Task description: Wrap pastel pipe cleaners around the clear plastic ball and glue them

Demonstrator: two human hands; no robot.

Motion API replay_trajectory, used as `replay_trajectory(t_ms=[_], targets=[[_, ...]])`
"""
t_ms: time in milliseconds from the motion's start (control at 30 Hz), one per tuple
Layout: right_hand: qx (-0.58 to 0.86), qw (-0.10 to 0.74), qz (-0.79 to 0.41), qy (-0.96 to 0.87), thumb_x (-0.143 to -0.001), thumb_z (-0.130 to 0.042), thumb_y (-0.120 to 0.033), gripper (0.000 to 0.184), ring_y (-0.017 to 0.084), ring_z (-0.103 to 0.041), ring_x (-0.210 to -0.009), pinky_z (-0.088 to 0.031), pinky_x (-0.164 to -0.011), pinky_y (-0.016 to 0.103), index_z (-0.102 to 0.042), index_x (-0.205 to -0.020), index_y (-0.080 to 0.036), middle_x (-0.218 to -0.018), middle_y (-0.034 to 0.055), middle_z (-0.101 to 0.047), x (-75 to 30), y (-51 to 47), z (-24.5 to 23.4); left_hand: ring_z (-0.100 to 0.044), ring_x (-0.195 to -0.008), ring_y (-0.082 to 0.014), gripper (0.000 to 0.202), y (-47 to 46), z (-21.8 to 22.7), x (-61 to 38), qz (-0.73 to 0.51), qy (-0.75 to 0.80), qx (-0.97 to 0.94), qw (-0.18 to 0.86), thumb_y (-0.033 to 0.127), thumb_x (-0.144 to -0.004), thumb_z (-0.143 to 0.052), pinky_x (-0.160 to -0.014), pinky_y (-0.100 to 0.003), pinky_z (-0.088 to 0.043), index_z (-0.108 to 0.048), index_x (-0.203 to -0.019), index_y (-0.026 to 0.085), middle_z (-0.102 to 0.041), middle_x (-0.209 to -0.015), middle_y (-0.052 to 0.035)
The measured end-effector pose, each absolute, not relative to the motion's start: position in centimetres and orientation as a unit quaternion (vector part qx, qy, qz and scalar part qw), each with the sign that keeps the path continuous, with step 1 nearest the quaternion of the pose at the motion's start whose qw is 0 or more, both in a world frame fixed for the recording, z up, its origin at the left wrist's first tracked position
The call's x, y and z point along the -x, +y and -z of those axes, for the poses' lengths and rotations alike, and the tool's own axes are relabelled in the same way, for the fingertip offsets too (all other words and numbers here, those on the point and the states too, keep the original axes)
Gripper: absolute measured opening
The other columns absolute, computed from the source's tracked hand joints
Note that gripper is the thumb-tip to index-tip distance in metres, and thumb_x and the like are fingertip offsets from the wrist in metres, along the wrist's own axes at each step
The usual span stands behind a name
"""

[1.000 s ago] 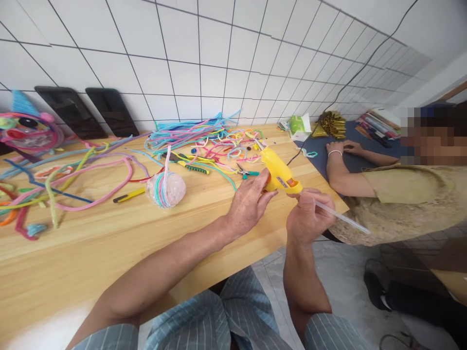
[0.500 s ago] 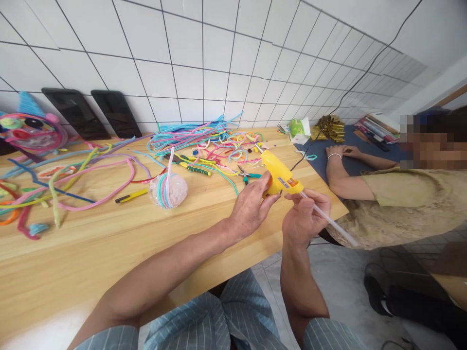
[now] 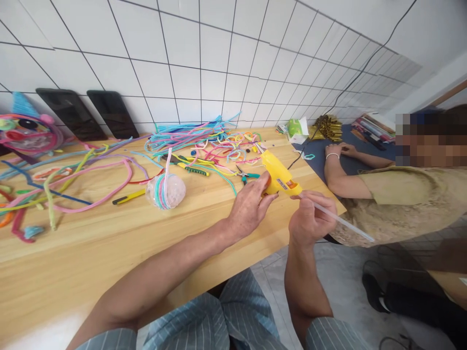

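Observation:
My left hand (image 3: 251, 201) is closed around the handle of a yellow hot glue gun (image 3: 279, 174), its nozzle pointing up and away over the table. Between the thumb and fingers of my right hand (image 3: 310, 216) is a translucent glue stick (image 3: 345, 223), held at the gun's rear end; its long free part slants down to the right. Whether the stick's tip is inside the gun is hidden by my fingers. Left of my hands lies a clear ball (image 3: 175, 191) partly wrapped with teal, purple and pink pipe cleaners, one end standing upright.
Green-handled pliers (image 3: 248, 175) lie just beyond my left hand. A yellow utility knife (image 3: 128, 197) is beside the ball. Piled pipe cleaners (image 3: 186, 136) and two phones (image 3: 113, 114) line the wall. At right a co-worker's forearms (image 3: 343, 167) rest on a dark blue mat.
My right hand has shifted slightly right with the glue stick, whose free end now reaches farther right. The glue gun stays in my left hand. The view has moved slightly.

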State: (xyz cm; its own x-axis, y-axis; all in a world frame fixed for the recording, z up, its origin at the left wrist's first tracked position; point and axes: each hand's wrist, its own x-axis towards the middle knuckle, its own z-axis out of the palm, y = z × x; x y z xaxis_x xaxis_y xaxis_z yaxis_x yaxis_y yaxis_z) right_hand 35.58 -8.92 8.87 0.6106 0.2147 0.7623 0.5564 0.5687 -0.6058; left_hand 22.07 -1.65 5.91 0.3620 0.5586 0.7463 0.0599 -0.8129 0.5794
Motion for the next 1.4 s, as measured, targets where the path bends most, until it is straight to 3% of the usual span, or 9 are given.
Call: replay_trajectory(t_ms=[333, 633, 867, 1000, 1133, 1400], targets=[[0.470, 0.779, 0.110, -0.400, -0.086, -0.091, -0.054, 0.036, 0.018, -0.068, -0.067, -0.062, -0.061, 0.036, -0.072, -0.077, -0.024, -0.071, -0.0026, -0.068, -35.2, -8.5, -8.8, -0.083, -0.110, -0.0248, 0.060, -1.3, -5.6, -22.1, -0.547, 0.183, -0.791, 0.202, 0.041, -0.118, -0.061, -0.098, -0.040, -0.070, -0.039, -0.170, 0.020, -0.083, -0.132, -0.0152], [0.453, 0.798, 0.104, -0.384, -0.086, -0.088, -0.047, 0.034, 0.016, -0.063, -0.060, -0.055, -0.060, 0.032, -0.067, -0.074, -0.024, -0.066, -0.0057, -0.064, -34.1, -8.0, -8.8, -0.083, -0.103, -0.0228, 0.055, -1.5, -6.0, -22.0, -0.565, 0.177, -0.784, 0.185, 0.043, -0.119, -0.057, -0.093, -0.036, -0.070, -0.045, -0.165, 0.016, -0.084, -0.125, -0.0150], [0.484, 0.791, 0.052, -0.371, -0.089, -0.085, -0.058, 0.037, 0.016, -0.067, -0.062, -0.059, -0.067, 0.036, -0.069, -0.089, -0.025, -0.076, -0.0055, -0.067, -34.0, -8.3, -7.9, -0.084, -0.122, -0.0262, 0.060, -1.9, -6.0, -21.9, -0.500, 0.212, -0.786, 0.295, 0.033, -0.115, -0.065, -0.104, -0.040, -0.070, -0.043, -0.169, 0.022, -0.083, -0.136, -0.0140], [0.479, 0.776, 0.047, -0.408, -0.085, -0.089, -0.048, 0.033, 0.016, -0.072, -0.066, -0.061, -0.069, 0.036, -0.074, -0.103, -0.025, -0.088, -0.0040, -0.074, -34.7, -8.9, -7.4, -0.084, -0.123, -0.0280, 0.059, -2.1, -5.8, -22.0, -0.492, 0.221, -0.785, 0.305, 0.033, -0.112, -0.069, -0.106, -0.043, -0.070, -0.047, -0.165, 0.021, -0.082, -0.139, -0.0152], [0.473, 0.759, 0.084, -0.440, -0.086, -0.088, -0.036, 0.018, 0.018, -0.072, -0.074, -0.060, -0.069, 0.035, -0.077, -0.093, -0.025, -0.087, -0.0019, -0.075, -35.2, -9.1, -7.4, -0.084, -0.117, -0.0271, 0.056, -2.1, -5.6, -22.1, -0.500, 0.223, -0.791, 0.274, 0.037, -0.114, -0.066, -0.102, -0.041, -0.070, -0.047, -0.164, 0.019, -0.083, -0.134, -0.0152], [0.446, 0.781, 0.100, -0.425, -0.086, -0.088, -0.031, 0.012, 0.017, -0.071, -0.071, -0.057, -0.069, 0.034, -0.079, -0.087, -0.024, -0.080, -0.0023, -0.077, -35.0, -8.6, -7.8, -0.082, -0.102, -0.0263, 0.056, -1.8, -5.5, -22.1, -0.541, 0.199, -0.792, 0.201, 0.043, -0.118, -0.058, -0.090, -0.039, -0.068, -0.046, -0.164, 0.015, -0.084, -0.117, -0.0144]])
